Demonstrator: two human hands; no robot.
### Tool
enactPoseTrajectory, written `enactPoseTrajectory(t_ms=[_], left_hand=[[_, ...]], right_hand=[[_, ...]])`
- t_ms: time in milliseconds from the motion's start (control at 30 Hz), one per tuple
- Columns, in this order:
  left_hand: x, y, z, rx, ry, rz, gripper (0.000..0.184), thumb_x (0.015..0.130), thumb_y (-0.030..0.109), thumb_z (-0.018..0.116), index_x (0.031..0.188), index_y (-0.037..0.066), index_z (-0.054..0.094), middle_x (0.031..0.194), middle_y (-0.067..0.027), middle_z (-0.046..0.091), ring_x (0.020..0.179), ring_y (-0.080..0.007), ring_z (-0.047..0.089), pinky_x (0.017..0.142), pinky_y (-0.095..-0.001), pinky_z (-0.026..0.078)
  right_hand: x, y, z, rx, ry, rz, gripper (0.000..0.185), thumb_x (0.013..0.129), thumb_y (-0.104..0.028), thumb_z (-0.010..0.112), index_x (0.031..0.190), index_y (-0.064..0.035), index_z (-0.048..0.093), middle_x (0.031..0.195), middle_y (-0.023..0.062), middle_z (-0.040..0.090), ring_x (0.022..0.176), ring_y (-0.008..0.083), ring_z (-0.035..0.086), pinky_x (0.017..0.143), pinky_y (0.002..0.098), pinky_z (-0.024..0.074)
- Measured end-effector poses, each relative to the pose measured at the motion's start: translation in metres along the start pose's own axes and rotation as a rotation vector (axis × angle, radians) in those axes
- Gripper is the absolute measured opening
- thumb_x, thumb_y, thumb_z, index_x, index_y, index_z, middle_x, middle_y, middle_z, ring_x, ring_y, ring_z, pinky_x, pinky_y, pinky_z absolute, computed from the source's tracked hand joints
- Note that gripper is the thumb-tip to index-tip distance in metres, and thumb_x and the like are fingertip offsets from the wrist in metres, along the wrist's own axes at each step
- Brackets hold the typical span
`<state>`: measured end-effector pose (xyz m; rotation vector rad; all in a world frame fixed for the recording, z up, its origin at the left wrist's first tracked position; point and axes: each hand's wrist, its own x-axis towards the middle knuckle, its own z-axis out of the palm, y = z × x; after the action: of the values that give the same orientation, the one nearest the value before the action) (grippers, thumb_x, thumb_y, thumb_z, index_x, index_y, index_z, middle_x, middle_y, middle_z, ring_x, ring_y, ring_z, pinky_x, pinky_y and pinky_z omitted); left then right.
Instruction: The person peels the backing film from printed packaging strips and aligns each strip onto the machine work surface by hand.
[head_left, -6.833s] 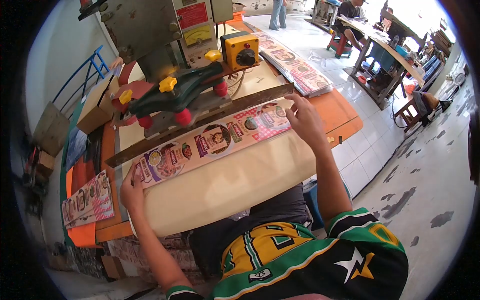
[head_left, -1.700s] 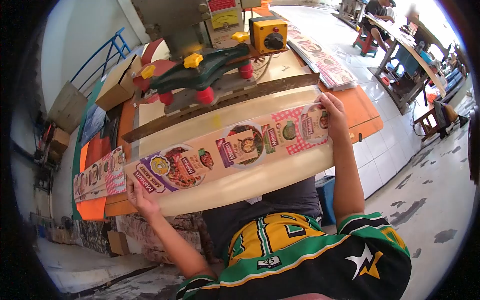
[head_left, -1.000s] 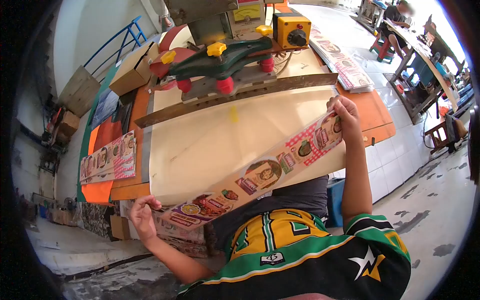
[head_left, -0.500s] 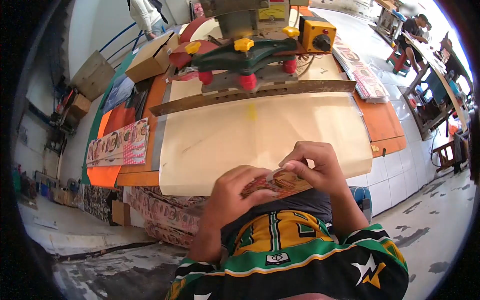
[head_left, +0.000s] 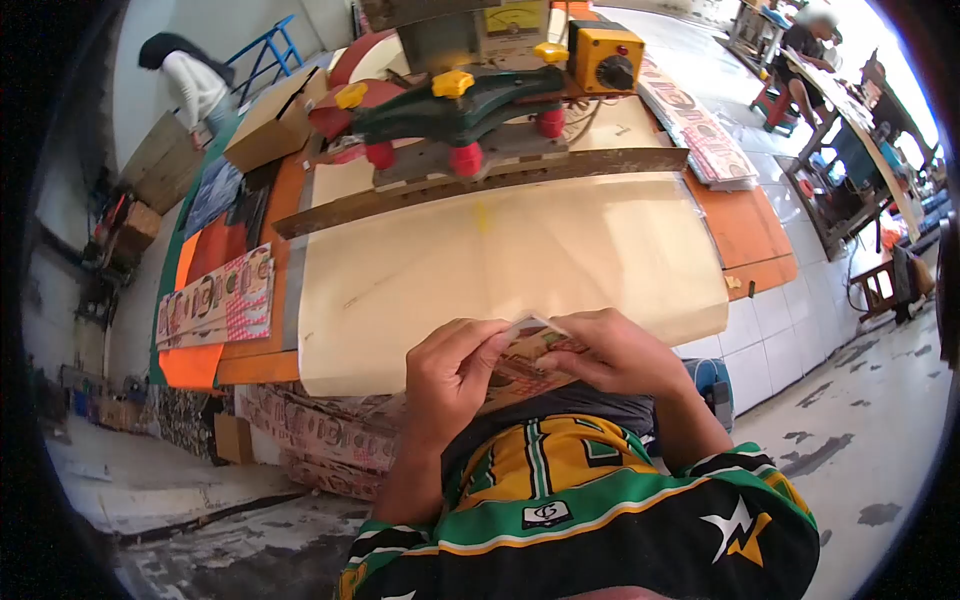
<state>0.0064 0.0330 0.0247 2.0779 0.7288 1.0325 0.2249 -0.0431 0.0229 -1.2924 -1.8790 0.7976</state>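
Between my two hands, just in front of the table's near edge, is a printed packaging sleeve [head_left: 512,372] with red and pink patterning. Its upper edge is bent up into a peak. My left hand [head_left: 450,375] grips its left end, thumb on the near side. My right hand [head_left: 615,355] pinches the other end, with thumb and fingers closed on it. Whether it is one piece or a thin stack, I cannot tell. Behind the hands lies a cream sheet [head_left: 400,280] covering the worktop, below a long metal bar [head_left: 480,190].
A press with a green three-armed head [head_left: 465,108] and a yellow control box [head_left: 605,58] stands beyond. Printed sleeves [head_left: 220,300] lie at left, more sleeves [head_left: 700,130] at right. A cardboard box [head_left: 268,135] sits back left. One person [head_left: 195,88] bends over there; another person [head_left: 800,55] sits far right.
The sleeve has gone from tilted and fairly flat to bent upward in the middle, with my hands now more level. The view has shifted slightly. The person at back left now bends forward.
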Motion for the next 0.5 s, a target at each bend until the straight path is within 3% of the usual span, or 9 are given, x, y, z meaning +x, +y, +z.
enactPoseTrajectory(t_ms=[33, 200, 300, 500], left_hand=[[0.003, 0.003, 0.001, -0.014, -0.005, 0.007, 0.011, 0.093, 0.009, 0.068, 0.099, 0.001, 0.071, 0.082, -0.0131, 0.069, 0.072, -0.0255, 0.066, 0.066, -0.0328, 0.051], [0.006, 0.009, 0.0, -0.041, -0.048, 0.032, 0.012, 0.093, 0.006, 0.066, 0.103, 0.001, 0.072, 0.087, -0.0126, 0.07, 0.077, -0.0253, 0.068, 0.068, -0.0325, 0.052], [0.007, 0.011, 0.003, -0.044, -0.035, 0.101, 0.012, 0.096, 0.004, 0.061, 0.101, -0.002, 0.071, 0.087, -0.0124, 0.071, 0.077, -0.0186, 0.066, 0.072, -0.0291, 0.051], [-0.002, 0.015, 0.013, -0.086, -0.026, -0.002, 0.016, 0.099, 0.006, 0.057, 0.101, -0.002, 0.07, 0.09, -0.0117, 0.072, 0.082, -0.0202, 0.068, 0.077, -0.0294, 0.052]], right_hand=[[0.0, -0.001, 0.001, 0.079, -0.045, 0.01, 0.027, 0.094, -0.021, 0.066, 0.112, -0.0001, 0.062, 0.089, 0.0243, 0.066, 0.081, 0.0463, 0.063, 0.071, 0.0485, 0.0492], [0.0, -0.002, 0.003, 0.099, -0.048, 0.007, 0.025, 0.093, -0.017, 0.068, 0.109, 0.002, 0.065, 0.086, 0.0213, 0.067, 0.08, 0.0427, 0.065, 0.071, 0.0441, 0.051], [-0.001, 0.001, 0.006, 0.116, -0.057, -0.035, 0.024, 0.094, -0.017, 0.067, 0.109, 0.0021, 0.065, 0.084, 0.0218, 0.066, 0.077, 0.0422, 0.064, 0.068, 0.0438, 0.0502], [-0.001, 0.0, 0.007, 0.142, -0.095, -0.032, 0.024, 0.096, -0.023, 0.064, 0.102, 0.0001, 0.065, 0.075, 0.0235, 0.065, 0.071, 0.0432, 0.064, 0.065, 0.0474, 0.0486]])
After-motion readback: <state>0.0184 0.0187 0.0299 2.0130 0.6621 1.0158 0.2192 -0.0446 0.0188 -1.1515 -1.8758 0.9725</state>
